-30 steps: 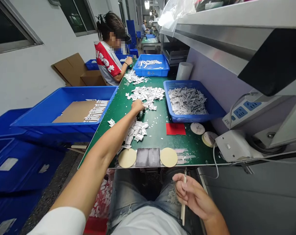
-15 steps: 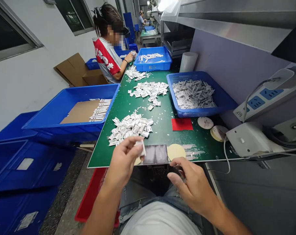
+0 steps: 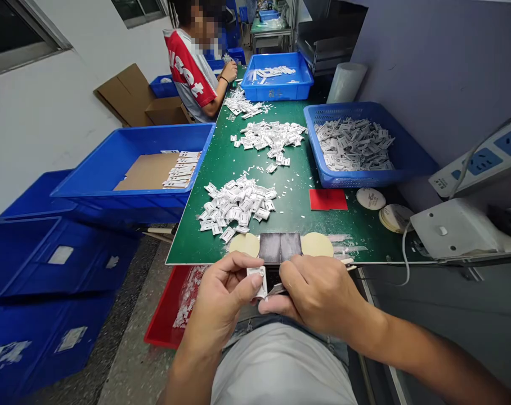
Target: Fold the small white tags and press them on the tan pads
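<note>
My left hand [image 3: 228, 301] pinches a small white plastic part [image 3: 258, 281] between thumb and fingers, just in front of the table edge. My right hand [image 3: 318, 289] is closed around a small knife, whose flat grey blade [image 3: 276, 289] shows between thumb and forefinger and points at the part. Most of its handle is hidden in my fist. Blade and part are very close; whether they touch I cannot tell. Beyond my hands, two dark square pads [image 3: 279, 247] lie between two pale yellow discs [image 3: 244, 245]. A pile of similar white parts [image 3: 238, 205] lies past them.
More white parts [image 3: 272, 136] lie farther up the green table. A blue basket [image 3: 365, 179] full of parts stands right, near a red square [image 3: 328, 199] and a power strip [image 3: 483, 160]. Left are blue bins [image 3: 133, 194]; below, a red bin [image 3: 166, 320]. A co-worker [image 3: 196, 73] sits beyond.
My left hand has brought the white part down and toward me, off the table edge. My right hand has moved left to meet it with the knife. The view has tilted downward.
</note>
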A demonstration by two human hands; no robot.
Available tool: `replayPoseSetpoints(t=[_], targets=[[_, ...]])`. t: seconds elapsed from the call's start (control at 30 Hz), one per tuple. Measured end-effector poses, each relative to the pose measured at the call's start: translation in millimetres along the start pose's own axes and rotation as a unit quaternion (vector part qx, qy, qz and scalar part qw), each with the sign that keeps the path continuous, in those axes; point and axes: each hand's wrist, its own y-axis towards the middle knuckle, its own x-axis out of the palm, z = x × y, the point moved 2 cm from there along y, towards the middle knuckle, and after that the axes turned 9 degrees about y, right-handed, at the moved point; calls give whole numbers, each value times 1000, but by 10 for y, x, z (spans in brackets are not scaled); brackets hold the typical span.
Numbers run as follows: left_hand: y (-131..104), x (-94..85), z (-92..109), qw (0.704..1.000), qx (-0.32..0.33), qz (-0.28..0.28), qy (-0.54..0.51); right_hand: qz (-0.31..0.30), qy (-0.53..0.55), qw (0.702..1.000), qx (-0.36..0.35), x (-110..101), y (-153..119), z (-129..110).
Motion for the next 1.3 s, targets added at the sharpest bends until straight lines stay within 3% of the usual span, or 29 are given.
replayPoseSetpoints(t=[0.4,1.07,1.2,1.3], targets=[[-10,-38,15,1000,12,7,9,21,-51,998,15,9,22,-25],[-3,-24,-6,1000,11,22,15,40,-42,998,5,68,-69,-44],[-10,6,-17,999,17,35,26,17,113,993,37,116,-89,-24],[-24,38,-2,995,67,55,46,-58,340,932,110,137,-73,-4]])
